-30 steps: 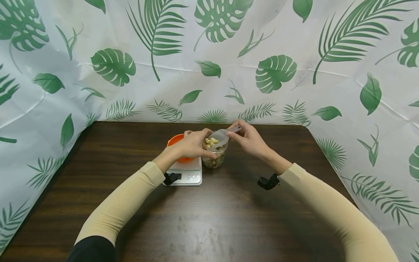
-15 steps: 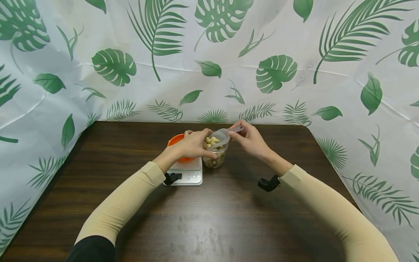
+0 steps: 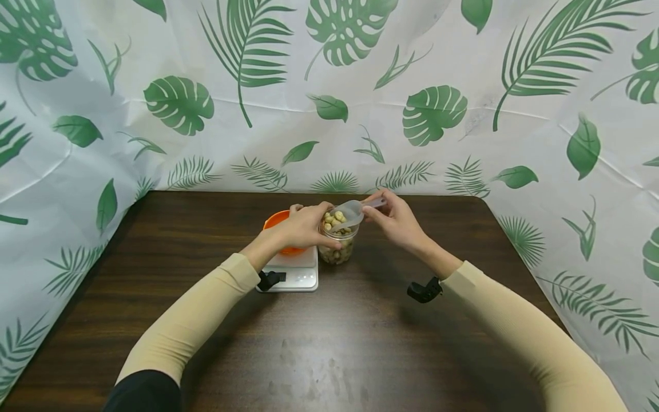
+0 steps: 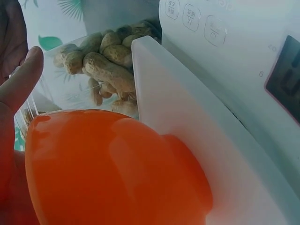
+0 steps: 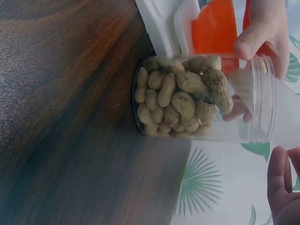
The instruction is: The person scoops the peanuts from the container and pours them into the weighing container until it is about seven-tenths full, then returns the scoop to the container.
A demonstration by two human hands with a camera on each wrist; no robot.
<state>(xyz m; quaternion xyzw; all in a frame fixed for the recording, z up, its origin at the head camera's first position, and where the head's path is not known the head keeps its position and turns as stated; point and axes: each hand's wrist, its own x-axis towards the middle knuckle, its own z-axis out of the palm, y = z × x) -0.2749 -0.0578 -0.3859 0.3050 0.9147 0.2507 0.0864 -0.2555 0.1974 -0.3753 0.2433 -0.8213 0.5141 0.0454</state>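
Observation:
A clear jar [image 3: 337, 254] of unshelled peanuts [image 5: 176, 105] stands upright on the table. My left hand [image 3: 304, 226] grips it near the rim, thumb in front and fingers behind. With my right hand [image 3: 395, 220] I pinch the handle of a translucent scoop [image 3: 352, 212]. The scoop's bowl end slants down into the jar mouth, among the upper peanuts. Left of the jar, an orange bowl [image 4: 108, 164] sits on a white kitchen scale [image 3: 297, 279], partly hidden under my left hand and wrist.
Dark wood-grain table [image 3: 329, 343] extends in front of and around the jar. Behind it hangs a white sheet [image 3: 360, 143] with green leaf prints. The scale's display [image 4: 288, 75] is only partly visible in the left wrist view.
My right hand and the scoop have shifted slightly right. The peanuts at the jar's mouth have been stirred into a different arrangement. My left hand has stayed on the jar.

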